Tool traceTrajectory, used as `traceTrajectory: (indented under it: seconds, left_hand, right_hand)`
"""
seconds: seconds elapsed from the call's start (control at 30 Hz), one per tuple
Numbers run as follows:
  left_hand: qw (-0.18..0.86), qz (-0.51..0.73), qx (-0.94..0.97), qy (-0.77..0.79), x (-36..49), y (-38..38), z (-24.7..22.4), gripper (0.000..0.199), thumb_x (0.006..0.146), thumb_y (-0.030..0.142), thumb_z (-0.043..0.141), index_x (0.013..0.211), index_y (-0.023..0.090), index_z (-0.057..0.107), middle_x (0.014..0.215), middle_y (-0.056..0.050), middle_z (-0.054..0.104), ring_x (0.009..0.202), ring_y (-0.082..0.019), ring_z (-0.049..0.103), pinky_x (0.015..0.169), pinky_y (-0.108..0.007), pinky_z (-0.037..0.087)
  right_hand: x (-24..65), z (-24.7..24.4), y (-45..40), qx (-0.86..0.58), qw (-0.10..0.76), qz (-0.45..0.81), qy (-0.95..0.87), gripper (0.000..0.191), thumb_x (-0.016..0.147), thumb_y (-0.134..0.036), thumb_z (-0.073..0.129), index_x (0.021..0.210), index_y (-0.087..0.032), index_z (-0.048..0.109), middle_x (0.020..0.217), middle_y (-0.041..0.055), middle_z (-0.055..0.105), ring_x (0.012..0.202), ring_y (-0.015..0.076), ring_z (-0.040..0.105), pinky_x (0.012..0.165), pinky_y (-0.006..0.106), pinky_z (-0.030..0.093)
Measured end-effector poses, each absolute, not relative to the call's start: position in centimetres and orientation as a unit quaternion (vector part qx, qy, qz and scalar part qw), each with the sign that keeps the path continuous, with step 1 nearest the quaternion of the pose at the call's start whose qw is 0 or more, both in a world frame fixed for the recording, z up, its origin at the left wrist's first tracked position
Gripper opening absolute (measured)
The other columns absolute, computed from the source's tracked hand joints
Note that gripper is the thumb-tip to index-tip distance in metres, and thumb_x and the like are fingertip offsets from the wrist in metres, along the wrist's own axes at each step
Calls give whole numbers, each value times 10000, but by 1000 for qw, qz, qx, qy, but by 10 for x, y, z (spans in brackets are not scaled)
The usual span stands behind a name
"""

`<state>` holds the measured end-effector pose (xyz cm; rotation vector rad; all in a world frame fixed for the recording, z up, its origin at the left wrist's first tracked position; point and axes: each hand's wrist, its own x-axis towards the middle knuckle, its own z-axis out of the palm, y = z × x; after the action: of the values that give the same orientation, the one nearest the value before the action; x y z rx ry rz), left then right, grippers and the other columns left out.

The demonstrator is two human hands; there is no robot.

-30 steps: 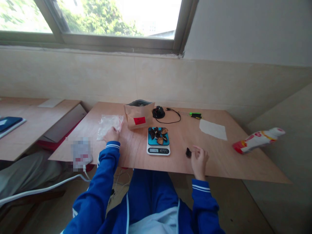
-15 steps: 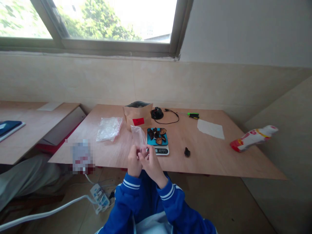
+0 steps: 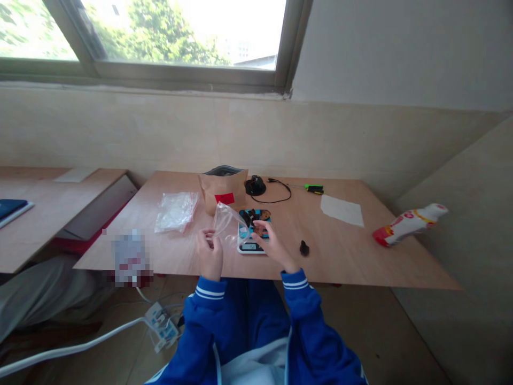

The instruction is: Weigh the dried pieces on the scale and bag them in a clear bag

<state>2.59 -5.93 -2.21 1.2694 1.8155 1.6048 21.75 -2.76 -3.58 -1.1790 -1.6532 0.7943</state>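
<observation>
My left hand (image 3: 210, 251) pinches the edge of a clear plastic bag (image 3: 227, 220), whose mouth gapes toward the right. Just right of the bag is my right hand (image 3: 272, 243), its thumb and fingers apart over a kitchen scale (image 3: 241, 248). Dark dried slices (image 3: 249, 216), several of them with brown faces, lie on the scale's blue top. The right hand covers part of the slices and of the display. Whether its fingertips touch a slice or the bag's rim is hard to make out.
Behind the scale stands a brown paper pouch (image 3: 216, 187), its top open. Clear bags (image 3: 176, 213) lie to the left. One dark piece (image 3: 304, 248), a white paper (image 3: 342, 210), a screwdriver (image 3: 315, 189), a black device with cable (image 3: 255, 185) and a tilted bottle (image 3: 409, 224) are rightward.
My hands have moved apart. The bag, bunched between both hands before, now hangs open from my left hand, while my right hand has gone rightward over the scale.
</observation>
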Motion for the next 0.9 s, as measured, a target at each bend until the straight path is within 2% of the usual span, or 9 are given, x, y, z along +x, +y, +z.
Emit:
traceTrajectory:
  seconds: [0.1,0.2,0.27,0.33,0.4,0.5,0.6,0.73,0.9]
  left_hand:
    - [129,579,458,662,27,-49,-19,197,712,92,469,875,182,533,927,-59,518,805,-168,544,764,-332,474]
    - [118,564,476,664,31,-43,-14,365,684,42,451,1004,179,560,1037,-85,536,1008,-219,521,943,-402,416]
    - [129,556,493,656,35,-41,-10,446,675,23,432,1065,185,575,1081,-87,545,1067,-225,507,989,-408,389]
    - [147,549,507,649,38,-38,-7,445,691,30,411,1057,191,605,1074,-82,565,1056,-219,526,987,-395,394]
    - [167,539,515,646,40,-34,-6,384,728,59,393,989,190,642,1021,-76,596,1023,-214,552,968,-382,409]
    - [195,527,512,650,43,-30,-9,331,774,111,377,901,184,673,953,-68,632,946,-205,587,918,-369,437]
    - [221,525,495,656,44,-29,-15,318,784,150,393,905,182,684,918,-61,645,845,-188,603,834,-345,474]
    - [241,533,482,652,42,-32,-22,306,784,181,410,899,181,693,852,-55,648,784,-177,604,709,-299,494]
    - [256,534,469,655,40,-34,-25,309,788,206,416,910,177,699,782,-45,641,669,-154,588,600,-268,482]
  right_hand:
    - [230,-39,-9,-512,406,207,-728,491,855,-474,546,1286,-244,505,1380,124,428,1327,272,370,1089,468,313]
    - [233,-53,12,-552,312,141,-760,637,813,-495,600,1387,-272,434,1512,117,247,1421,349,154,1112,543,223]
    - [232,-63,24,-557,256,122,-781,688,795,-523,613,1413,-303,405,1538,100,205,1427,396,67,1099,590,191]
    - [230,-73,33,-555,227,106,-794,682,791,-546,607,1406,-317,418,1523,103,253,1413,419,91,1076,615,197]
    - [228,-80,38,-551,223,89,-799,637,807,-525,594,1384,-292,457,1473,121,345,1391,405,163,1061,602,229]
    - [225,-87,40,-550,254,62,-793,525,833,-431,582,1316,-228,539,1338,142,494,1331,357,273,1046,540,284]
    - [222,-90,40,-550,293,38,-781,386,843,-362,567,1188,-204,636,1176,130,593,1221,322,377,1021,491,313]
    - [220,-92,40,-546,331,11,-769,283,829,-335,579,1049,-201,696,1042,115,628,1075,286,445,964,442,344]
    - [220,-88,43,-539,397,16,-743,216,816,-284,575,969,-201,703,950,91,634,936,232,494,898,381,378]
